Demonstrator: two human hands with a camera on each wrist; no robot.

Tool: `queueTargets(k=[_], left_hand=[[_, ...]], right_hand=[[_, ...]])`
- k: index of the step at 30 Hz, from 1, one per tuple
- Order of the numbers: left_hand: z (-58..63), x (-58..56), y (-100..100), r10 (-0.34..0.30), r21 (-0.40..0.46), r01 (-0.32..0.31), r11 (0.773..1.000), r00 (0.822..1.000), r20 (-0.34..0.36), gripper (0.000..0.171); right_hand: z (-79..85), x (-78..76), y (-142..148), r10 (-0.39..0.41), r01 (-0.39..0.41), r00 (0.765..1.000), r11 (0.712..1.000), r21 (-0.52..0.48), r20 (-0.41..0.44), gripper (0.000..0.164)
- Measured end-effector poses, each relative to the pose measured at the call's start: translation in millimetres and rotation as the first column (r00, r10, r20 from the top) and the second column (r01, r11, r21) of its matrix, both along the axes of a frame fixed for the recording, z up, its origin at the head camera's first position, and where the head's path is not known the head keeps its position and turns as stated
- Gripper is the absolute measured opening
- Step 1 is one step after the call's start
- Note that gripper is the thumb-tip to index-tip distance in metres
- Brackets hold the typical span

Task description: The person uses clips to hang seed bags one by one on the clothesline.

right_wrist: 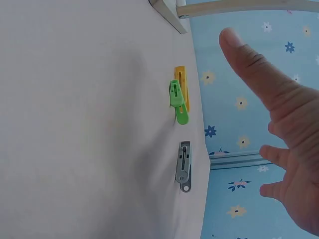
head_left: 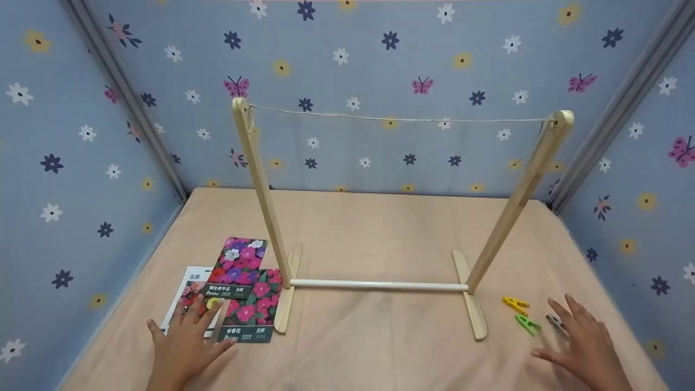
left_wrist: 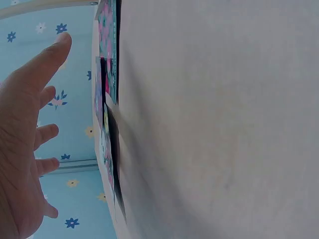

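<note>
My left hand (head_left: 184,347) hovers, fingers spread, over flower-picture packets at the left; in the left wrist view a gap shows between it and the cloth. The lowest packet, with a white border (head_left: 182,290), lies partly behind the fingers. Beside it are a packet with pink blooms (head_left: 261,298) and one with purple and pink blooms (head_left: 244,260), which overlaps the others. My right hand (head_left: 586,345), likewise spread, is above a grey clothespin (right_wrist: 183,164). A green clothespin (head_left: 526,325) and a yellow clothespin (head_left: 516,304) lie just left of it. Both hands hold nothing.
A wooden stand stands mid-table: left post (head_left: 263,195), right post (head_left: 516,212), feet, and a white bottom rod (head_left: 380,284). A thin string (head_left: 391,118) spans the post tops. Flowered blue panels (head_left: 358,70) enclose the peach cloth (head_left: 374,233) on three sides.
</note>
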State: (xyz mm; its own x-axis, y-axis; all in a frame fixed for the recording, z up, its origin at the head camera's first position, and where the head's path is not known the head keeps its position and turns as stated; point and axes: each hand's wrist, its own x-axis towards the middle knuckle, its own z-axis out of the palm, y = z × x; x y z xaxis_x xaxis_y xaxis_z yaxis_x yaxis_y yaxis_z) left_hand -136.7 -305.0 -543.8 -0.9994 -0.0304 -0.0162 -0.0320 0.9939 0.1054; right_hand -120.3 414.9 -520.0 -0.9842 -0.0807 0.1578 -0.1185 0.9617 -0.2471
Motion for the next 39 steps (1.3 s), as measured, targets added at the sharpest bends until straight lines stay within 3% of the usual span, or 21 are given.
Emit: queueTargets(k=[4,7,14,19,24,30,39], left_hand=[[1.9,0.5,-1,0.027,0.064,-0.029,0.998,0.999,0.023,0.103],[2.9,0.1,-3,0.040,0.102,-0.044,0.994,0.998,0.040,0.103],[4.5,-2.5,-7,0.057,0.151,-0.063,0.986,0.998,0.040,0.102],[6.7,-4.4,-12,0.028,0.184,-0.022,0.983,0.999,-0.031,0.093],[9.2,-9.5,-17,0.017,0.235,-0.009,0.972,0.999,-0.032,0.093],[10.2,-13.6,-21,0.042,0.329,-0.032,0.944,0.999,-0.024,0.091],[10.5,-22.0,-25,0.113,0.476,-0.090,0.875,0.993,-0.019,0.080]], right_hand=[[-0.6,0.9,4,0.026,-0.029,0.994,0.999,-0.029,-0.103,0.101],[-1.1,1.3,8,0.026,-0.034,0.991,0.998,-0.059,-0.130,0.097],[-0.1,0.9,17,-0.013,-0.003,0.992,0.991,-0.136,-0.123,0.093],[-1.9,0.6,26,-0.047,0.029,0.993,0.987,-0.161,-0.111,0.091],[-5.6,-0.6,33,-0.114,0.104,0.992,0.982,-0.155,-0.053,0.090],[-11.9,0.4,36,-0.178,0.171,0.984,0.972,-0.163,-0.026,0.090],[-15.8,1.7,41,-0.251,0.251,0.968,0.942,-0.221,0.029,0.091]])
